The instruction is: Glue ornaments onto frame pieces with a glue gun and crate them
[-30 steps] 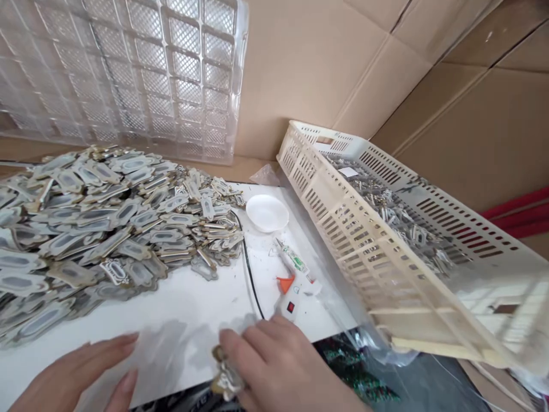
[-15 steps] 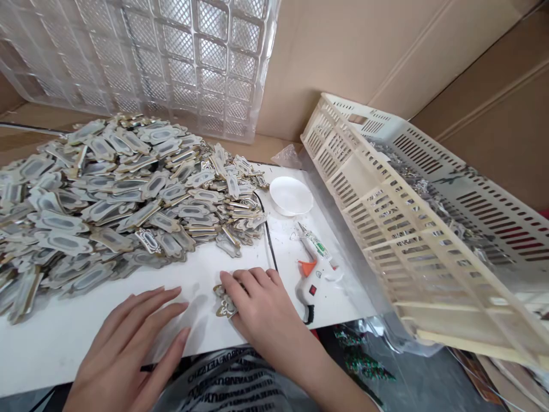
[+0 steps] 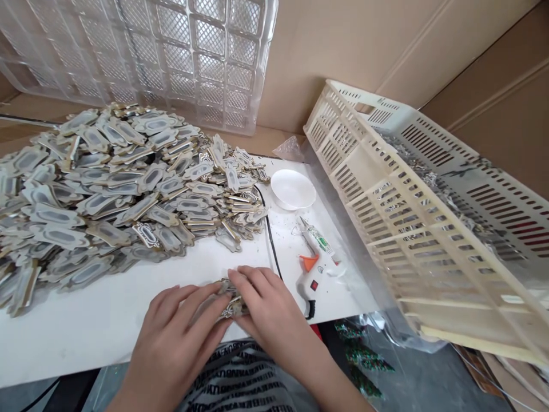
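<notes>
Close to the front edge of the table, my right hand is closed around a small stack of ornate label-holder plates. My left hand meets it from the left, fingertips pressed against the same stack. Most of the stack is hidden under my fingers, so I cannot tell how many plates it has. Beyond my hands, a large heap of similar grey and gold plates with oval windows spreads over the left of the table.
A white bowl and a white glue gun with an orange trigger lie right of my hands. A cream slotted crate holding metal pieces stands at the right. A clear plastic tray leans against cardboard behind the heap.
My left hand has moved right, from open above the table to gripping the stack beside my right hand. My right hand stays around the plates. The view has shifted slightly.
</notes>
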Demonstrator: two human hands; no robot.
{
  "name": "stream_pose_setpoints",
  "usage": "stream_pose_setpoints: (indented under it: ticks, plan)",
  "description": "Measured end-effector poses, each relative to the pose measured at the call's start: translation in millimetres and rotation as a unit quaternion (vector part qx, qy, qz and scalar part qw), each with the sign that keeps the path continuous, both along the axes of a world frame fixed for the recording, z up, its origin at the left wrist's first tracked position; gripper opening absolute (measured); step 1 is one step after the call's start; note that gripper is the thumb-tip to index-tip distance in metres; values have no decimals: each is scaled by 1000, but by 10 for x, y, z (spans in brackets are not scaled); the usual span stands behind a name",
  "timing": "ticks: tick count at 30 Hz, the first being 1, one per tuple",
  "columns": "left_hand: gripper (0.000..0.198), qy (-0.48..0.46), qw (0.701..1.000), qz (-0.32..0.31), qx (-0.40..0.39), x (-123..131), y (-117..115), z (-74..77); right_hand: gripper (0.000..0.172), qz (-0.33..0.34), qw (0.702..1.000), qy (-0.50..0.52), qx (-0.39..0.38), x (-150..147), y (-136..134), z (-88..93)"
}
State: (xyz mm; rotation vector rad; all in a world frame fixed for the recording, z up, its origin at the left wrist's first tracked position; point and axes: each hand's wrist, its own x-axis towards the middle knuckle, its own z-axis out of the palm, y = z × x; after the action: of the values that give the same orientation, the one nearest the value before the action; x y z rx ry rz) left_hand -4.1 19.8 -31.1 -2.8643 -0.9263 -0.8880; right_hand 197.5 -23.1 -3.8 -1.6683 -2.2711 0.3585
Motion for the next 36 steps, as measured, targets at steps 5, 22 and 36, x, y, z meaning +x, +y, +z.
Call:
stream_pose_setpoints:
  ticks: [5,22,36]
  plan:
    - [22,-10,1000,-5,28,32,-11,21,45,-7,999,13,30,40,-57,-2]
    - [14,-55,996,0,-66,-277,-92,49,20,-74,989,3,128,132,-169,-85]
    - [11,8,999,39,-18,-102,-27,23,16,-72,982,24,171,94,-144,-144]
